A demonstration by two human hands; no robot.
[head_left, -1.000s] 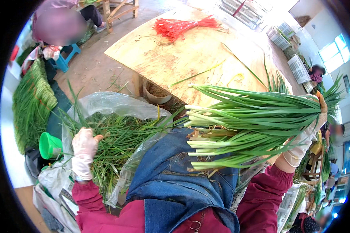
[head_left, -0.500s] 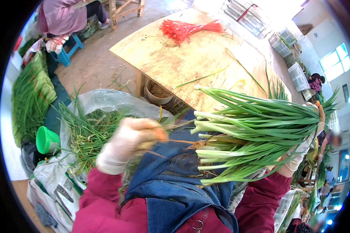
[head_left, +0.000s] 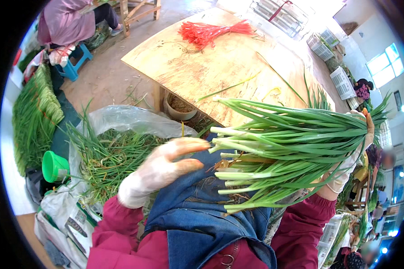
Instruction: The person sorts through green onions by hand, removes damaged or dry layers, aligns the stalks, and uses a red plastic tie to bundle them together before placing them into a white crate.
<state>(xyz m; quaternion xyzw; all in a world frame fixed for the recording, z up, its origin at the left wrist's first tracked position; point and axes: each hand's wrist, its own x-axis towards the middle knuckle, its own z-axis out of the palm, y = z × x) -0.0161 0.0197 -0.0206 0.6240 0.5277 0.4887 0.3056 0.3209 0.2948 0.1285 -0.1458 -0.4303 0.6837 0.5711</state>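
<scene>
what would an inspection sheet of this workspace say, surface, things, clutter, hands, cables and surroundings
Surface: wooden table, dark marks on top; a bundle of red strips lies at its far side
Job's things: bunch of green stalks, pale ends toward the left hand
Clutter: loose leaf on the table; heap of leaves in a clear plastic bag; dry bits on the denim apron
Hands: both gloved; left open near the pale ends, nothing seen in it; right hand grips the bunch's leafy part
Cables: nothing seen
Surroundings: green bucket at left; seated co-worker beyond; white crates at right
</scene>
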